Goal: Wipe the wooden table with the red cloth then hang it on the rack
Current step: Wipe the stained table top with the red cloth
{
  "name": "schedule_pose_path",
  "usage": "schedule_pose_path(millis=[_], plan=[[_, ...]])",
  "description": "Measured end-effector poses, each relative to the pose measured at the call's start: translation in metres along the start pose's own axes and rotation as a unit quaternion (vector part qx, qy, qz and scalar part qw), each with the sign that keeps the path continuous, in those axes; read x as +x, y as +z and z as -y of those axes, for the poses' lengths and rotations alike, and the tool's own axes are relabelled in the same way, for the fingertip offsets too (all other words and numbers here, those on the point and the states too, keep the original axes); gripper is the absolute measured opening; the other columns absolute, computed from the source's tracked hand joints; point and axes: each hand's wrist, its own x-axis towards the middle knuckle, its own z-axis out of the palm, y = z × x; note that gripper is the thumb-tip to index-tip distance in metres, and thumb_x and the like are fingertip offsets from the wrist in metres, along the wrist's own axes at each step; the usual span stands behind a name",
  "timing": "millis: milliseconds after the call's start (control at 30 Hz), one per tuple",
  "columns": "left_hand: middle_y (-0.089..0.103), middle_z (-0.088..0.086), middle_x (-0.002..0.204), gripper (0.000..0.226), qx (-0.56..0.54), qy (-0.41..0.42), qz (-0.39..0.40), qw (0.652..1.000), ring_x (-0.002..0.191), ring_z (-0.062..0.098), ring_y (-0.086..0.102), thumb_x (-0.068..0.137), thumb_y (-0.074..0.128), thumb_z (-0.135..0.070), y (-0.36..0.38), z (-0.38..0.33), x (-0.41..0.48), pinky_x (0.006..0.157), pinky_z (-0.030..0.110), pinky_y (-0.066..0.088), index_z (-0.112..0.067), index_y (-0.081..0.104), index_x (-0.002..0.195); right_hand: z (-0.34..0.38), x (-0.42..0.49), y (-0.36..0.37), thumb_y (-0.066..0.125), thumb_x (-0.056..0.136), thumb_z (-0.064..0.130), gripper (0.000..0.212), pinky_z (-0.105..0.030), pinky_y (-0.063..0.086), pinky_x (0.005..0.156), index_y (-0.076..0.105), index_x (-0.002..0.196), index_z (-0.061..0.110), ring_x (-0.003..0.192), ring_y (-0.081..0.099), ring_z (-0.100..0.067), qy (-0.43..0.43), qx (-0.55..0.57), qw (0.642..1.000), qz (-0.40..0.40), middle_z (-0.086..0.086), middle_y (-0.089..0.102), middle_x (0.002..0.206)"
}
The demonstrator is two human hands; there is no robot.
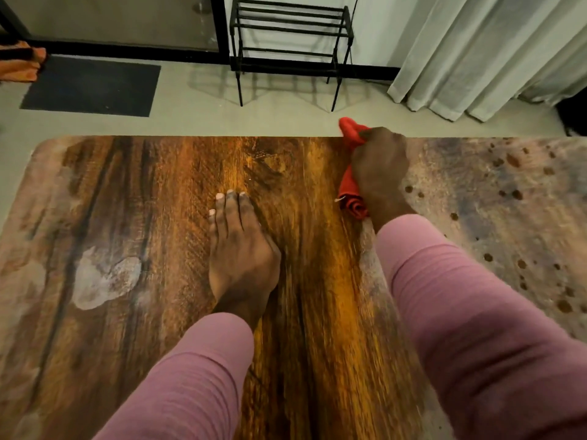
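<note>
Head view | right hand (379, 168) grip closed on bunched red cloth (349, 192), pressed to surface (127, 201) near far edge | left hand (241, 249) flat, fingers spread, palm down at surface centre, holding nothing | black rack (290, 36) on floor beyond, well apart from cloth

R hand (379, 168) fisted round bunched red cloth (349, 198), pressed to tabletop (133, 192) nr far edge. L hand (241, 249) flat, palm down, fingers together, mid-tabletop. Pink sleeves (470, 312) both arms. Dusty film w/ dark spots at R side. Black rack (290, 30) on floor beyond, by wall; curtain (476, 52) to R.
</note>
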Motion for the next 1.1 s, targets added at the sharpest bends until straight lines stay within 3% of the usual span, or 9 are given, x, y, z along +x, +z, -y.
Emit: schedule_pose_path(millis=[133,267,367,500,667,800,900,1000,1100], plan=[[0.016,0.017,0.161,0.062,-0.006,0.010,0.005,1.000,0.151,0.028,0.005,0.097,0.016,-0.029,0.000,0.001,-0.001,0.123,0.040,0.003,-0.002,0.019,0.153,0.017,-0.009,-0.001,0.057,0.092,0.031,0.026,-0.028,0.043,0.069,0.069,0.113,0.022,0.090,0.065,-0.025,0.021,0.035,0.999,0.020,-0.009,0.069,0.101],[0.023,0.023,0.158,0.060,-0.006,0.024,-0.015,1.000,0.149,0.035,0.013,0.096,0.021,-0.023,-0.002,-0.001,-0.004,0.122,0.045,0.008,0.003,0.025,0.150,0.046,-0.052,0.015,0.057,0.083,0.020,0.040,-0.033,0.051,0.090,0.065,0.119,0.035,0.099,0.061,-0.022,-0.169,0.057,0.977,0.121,-0.004,0.066,0.113],[0.022,0.022,0.158,0.055,-0.018,0.032,-0.018,0.999,0.150,0.033,0.011,0.100,0.029,-0.018,0.000,0.000,-0.002,0.123,0.045,0.008,0.002,0.024,0.150,0.019,-0.044,0.003,0.056,0.086,0.020,0.039,-0.030,0.049,0.085,0.063,0.121,0.035,0.101,0.061,-0.021,-0.217,0.013,0.970,0.110,-0.004,0.065,0.116],[0.023,0.021,0.158,0.053,-0.030,0.041,-0.028,0.998,0.150,0.032,0.011,0.102,0.029,-0.019,0.002,0.003,-0.004,0.122,0.043,0.008,0.001,0.025,0.150,-0.043,-0.013,-0.027,0.053,0.091,0.028,0.029,-0.033,0.050,0.072,0.066,0.117,0.031,0.079,0.062,-0.026,-0.040,0.004,0.998,0.043,-0.007,0.065,0.095],[0.026,0.022,0.157,0.052,-0.037,0.041,-0.032,0.998,0.149,0.033,0.014,0.101,0.032,-0.017,0.003,0.004,0.001,0.122,0.045,0.010,0.001,0.027,0.149,-0.045,0.001,-0.028,0.056,0.092,0.030,0.029,-0.040,0.050,0.083,0.065,0.114,0.013,0.095,0.063,-0.032,0.041,-0.011,0.999,0.006,-0.015,0.064,0.106],[0.030,0.023,0.155,0.054,-0.039,0.037,-0.034,0.998,0.148,0.035,0.016,0.099,0.025,-0.022,0.001,0.003,-0.007,0.121,0.050,0.014,0.003,0.031,0.147,-0.018,-0.038,-0.014,0.055,0.088,0.020,0.041,-0.039,0.047,0.090,0.057,0.127,0.034,0.103,0.055,-0.023,-0.140,0.007,0.983,0.118,-0.007,0.058,0.113],[0.029,0.020,0.156,0.059,-0.020,0.065,-0.024,0.997,0.149,0.033,0.016,0.096,0.023,-0.024,0.003,-0.033,-0.004,0.122,0.047,0.006,0.001,0.032,0.149,-0.037,-0.027,-0.022,0.049,0.089,0.021,0.045,-0.036,0.048,0.088,0.054,0.129,0.042,0.102,0.054,-0.022,-0.228,0.004,0.966,0.123,-0.006,0.057,0.117],[0.017,0.011,0.162,0.055,-0.029,0.116,0.001,0.993,0.151,0.025,0.004,0.102,0.026,-0.022,0.020,-0.095,0.004,0.120,0.037,-0.006,-0.008,0.020,0.154,-0.069,0.003,-0.028,0.047,0.087,0.032,0.040,-0.031,0.048,0.081,0.058,0.123,0.045,0.086,0.057,-0.018,-0.143,0.019,0.985,0.091,0.000,0.059,0.106],[0.009,0.009,0.164,0.068,-0.030,0.115,0.056,0.991,0.151,0.022,-0.003,0.093,0.006,-0.034,0.035,-0.128,0.004,0.123,0.037,-0.003,-0.009,0.011,0.156,-0.098,0.039,-0.041,0.048,0.092,0.033,0.032,-0.039,0.053,0.081,0.063,0.121,0.033,0.085,0.063,-0.031,-0.007,-0.020,1.000,0.012,-0.012,0.062,0.106]])
